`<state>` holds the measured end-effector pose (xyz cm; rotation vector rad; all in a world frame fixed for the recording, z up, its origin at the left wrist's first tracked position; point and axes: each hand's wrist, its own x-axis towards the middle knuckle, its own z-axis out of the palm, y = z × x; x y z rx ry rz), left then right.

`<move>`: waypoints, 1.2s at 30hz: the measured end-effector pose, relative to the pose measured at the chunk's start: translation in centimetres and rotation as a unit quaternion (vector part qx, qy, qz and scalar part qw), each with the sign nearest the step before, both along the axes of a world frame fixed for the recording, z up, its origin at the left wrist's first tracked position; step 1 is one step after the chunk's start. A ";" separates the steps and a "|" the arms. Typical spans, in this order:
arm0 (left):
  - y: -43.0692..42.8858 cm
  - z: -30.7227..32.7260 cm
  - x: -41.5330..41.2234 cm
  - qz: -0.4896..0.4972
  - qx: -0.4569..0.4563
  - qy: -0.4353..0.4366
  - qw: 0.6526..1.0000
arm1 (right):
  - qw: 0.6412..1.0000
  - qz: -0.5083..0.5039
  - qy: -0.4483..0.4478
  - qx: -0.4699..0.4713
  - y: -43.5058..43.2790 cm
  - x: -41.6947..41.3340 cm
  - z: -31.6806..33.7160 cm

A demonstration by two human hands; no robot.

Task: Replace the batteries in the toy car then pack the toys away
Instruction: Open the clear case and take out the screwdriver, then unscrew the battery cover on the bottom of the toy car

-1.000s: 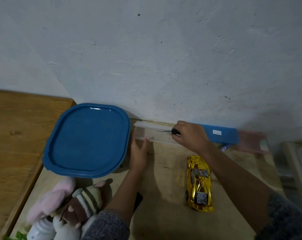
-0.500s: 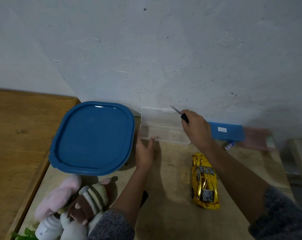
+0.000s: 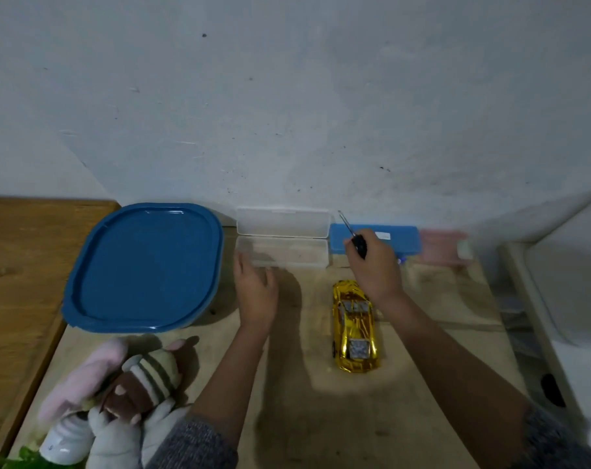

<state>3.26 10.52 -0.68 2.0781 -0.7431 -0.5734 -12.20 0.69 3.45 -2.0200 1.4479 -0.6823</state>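
Observation:
A shiny gold toy car (image 3: 355, 328) lies on the wooden table, nose toward the wall. My right hand (image 3: 375, 265) hovers just beyond its nose, closed around a small black-handled screwdriver (image 3: 353, 236) whose thin shaft points up and left. A clear plastic case (image 3: 282, 242) stands open against the wall, lid leaning back. My left hand (image 3: 255, 292) rests with fingers apart just in front of the case's left end, holding nothing. Soft toys (image 3: 118, 387) are piled at the lower left.
A large blue lidded container (image 3: 145, 269) sits at the left by the wall. A flat blue case (image 3: 375, 240) and a pink case (image 3: 443, 247) lie along the wall at the right. A white basin (image 3: 571, 299) borders the table's right edge.
My right hand lifted the screwdriver out of the clear case and carried it right, above the car's nose. The case lid swung open. My left hand drew back slightly from the case.

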 end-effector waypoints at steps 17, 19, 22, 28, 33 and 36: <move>0.7 1.0 -16.4 -0.241 0.310 -0.157 0.906 | 0.977 -0.104 0.145 0.112 9.3 -17.0 -5.4; 0.9 0.7 -16.4 -0.238 0.305 -0.138 0.912 | 0.978 -0.093 0.153 0.109 9.1 -16.6 -5.4; 1.4 1.0 -16.1 -0.249 0.302 -0.138 0.910 | 0.979 -0.078 0.152 0.111 8.9 -16.3 -5.5; 2.9 1.1 -14.0 -0.252 0.239 -0.051 0.937 | 0.976 -0.074 0.160 0.130 9.1 -16.1 -5.5; 3.7 1.5 -11.3 -0.170 0.102 0.162 0.967 | 0.971 -0.083 0.170 0.145 9.2 -16.1 -5.0; 4.3 2.6 -9.9 -0.142 0.039 0.259 0.955 | 0.972 -0.083 0.189 0.114 9.0 -15.6 -4.3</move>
